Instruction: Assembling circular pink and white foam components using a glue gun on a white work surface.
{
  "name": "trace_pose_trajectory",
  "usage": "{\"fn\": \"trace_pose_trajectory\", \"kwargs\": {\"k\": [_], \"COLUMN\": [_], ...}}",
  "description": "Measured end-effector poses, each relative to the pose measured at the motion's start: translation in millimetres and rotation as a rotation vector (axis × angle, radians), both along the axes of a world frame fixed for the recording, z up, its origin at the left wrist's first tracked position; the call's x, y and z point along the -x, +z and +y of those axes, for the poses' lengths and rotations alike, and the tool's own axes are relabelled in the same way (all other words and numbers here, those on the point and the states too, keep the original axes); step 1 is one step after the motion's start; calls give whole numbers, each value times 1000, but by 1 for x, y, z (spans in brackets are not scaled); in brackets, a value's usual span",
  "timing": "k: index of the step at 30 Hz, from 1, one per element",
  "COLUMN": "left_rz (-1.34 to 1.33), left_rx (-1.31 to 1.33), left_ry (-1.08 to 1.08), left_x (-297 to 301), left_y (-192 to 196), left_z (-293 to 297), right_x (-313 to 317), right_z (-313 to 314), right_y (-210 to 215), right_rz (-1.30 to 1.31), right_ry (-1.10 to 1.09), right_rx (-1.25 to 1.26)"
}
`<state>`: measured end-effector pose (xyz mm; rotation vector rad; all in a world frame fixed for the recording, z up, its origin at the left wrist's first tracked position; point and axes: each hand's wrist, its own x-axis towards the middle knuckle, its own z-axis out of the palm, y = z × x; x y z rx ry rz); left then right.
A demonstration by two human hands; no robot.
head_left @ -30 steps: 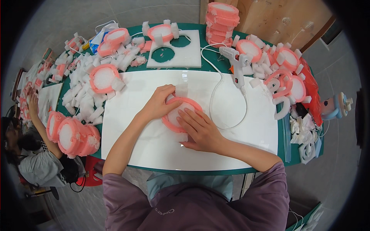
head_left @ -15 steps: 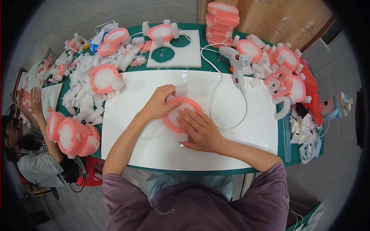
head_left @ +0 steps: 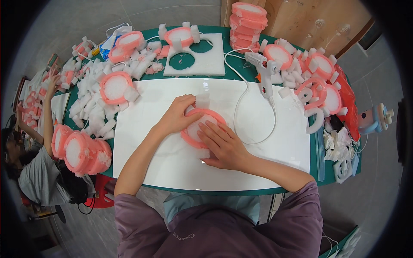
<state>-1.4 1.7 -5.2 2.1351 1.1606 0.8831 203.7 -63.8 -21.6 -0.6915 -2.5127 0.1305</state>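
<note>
Left hand [head_left: 177,115] grips the pink-rimmed disc [head_left: 192,130], right hand [head_left: 226,147] lies flat across it, midway between the counter's [head_left: 329,174] side edges; I see neither shift, so my work holds steady; a co-worker's hand [head_left: 52,81] reaches farther.

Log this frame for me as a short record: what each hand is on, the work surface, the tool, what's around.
Item: pink-rimmed foam disc
Left hand: at the disc's upper-left edge, thumb over the rim
Right hand: fingers laid across the disc's face
Surface: white board on a green table
Tool: white glue gun, beyond the hands to the right
Back: stack of pink-rimmed discs
Far left: co-worker's arm raised
</note>
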Motion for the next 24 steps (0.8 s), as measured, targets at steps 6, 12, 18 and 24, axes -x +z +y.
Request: {"fn": "trace_pose_trajectory", "kwargs": {"k": [6, 12, 18, 24], "left_rz": [0, 7, -4, 1], "left_rx": [-1, 4, 28, 24], "left_ry": [3, 9, 5, 13], "left_x": [0, 0, 0, 0], "left_y": [1, 2, 1, 2], "left_z": [0, -1, 0, -1], "right_x": [0, 1, 0, 1], "right_z": [0, 0, 0, 0], "right_y": [0, 1, 0, 2], "right_rz": [10, 9, 8, 7], "right_ry": [3, 7, 9, 5], "right_rx": [6, 9, 9, 5]}}
